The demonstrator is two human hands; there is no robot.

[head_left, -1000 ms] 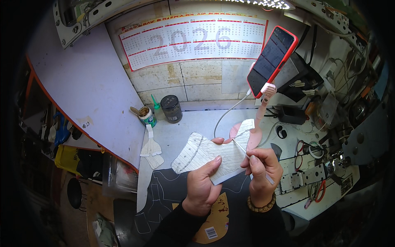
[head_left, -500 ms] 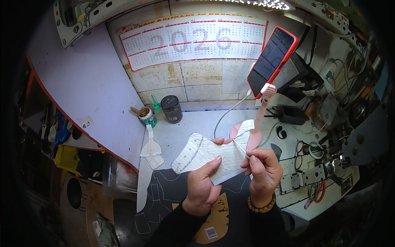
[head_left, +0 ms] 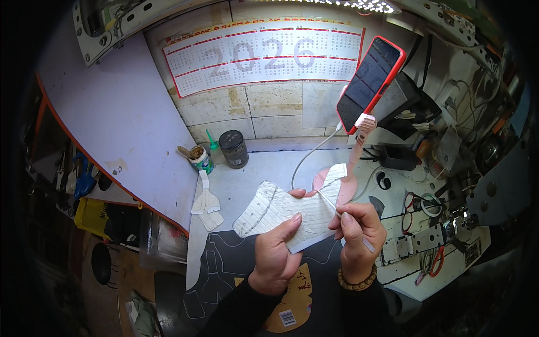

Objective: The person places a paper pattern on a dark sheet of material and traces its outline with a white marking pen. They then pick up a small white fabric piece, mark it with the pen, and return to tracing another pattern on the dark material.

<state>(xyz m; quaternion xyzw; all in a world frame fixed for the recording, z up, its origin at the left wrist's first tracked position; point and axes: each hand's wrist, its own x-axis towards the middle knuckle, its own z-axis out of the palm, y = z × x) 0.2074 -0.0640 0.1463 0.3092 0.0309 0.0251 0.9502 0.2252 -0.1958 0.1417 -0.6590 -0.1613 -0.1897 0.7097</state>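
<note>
My left hand [head_left: 276, 250] grips a white, creased, boot-shaped piece of material [head_left: 266, 210], thumb on top and fingers beneath it. Its surface has fine lines and a wavy ridge near the left end. My right hand [head_left: 359, 233] pinches a slim, pale, pointed tool [head_left: 326, 199], whose tip rests at the piece's upper edge near my left fingertips. The tool's exact kind is unclear. Smaller white cut pieces [head_left: 206, 203] lie on the table to the left. Beneath my hands is a black sheet [head_left: 216, 269] with pale outlines, partly covered by a brown card piece [head_left: 289, 312].
A red-cased phone [head_left: 370, 84] stands on a pink holder [head_left: 357, 147] behind the work. Further left are a dark lidded jar [head_left: 233, 149], a green nozzle bottle [head_left: 211, 139] and an open pot with a brush [head_left: 201, 158]. Red-handled scissors [head_left: 437, 261] lie beside machine parts at right.
</note>
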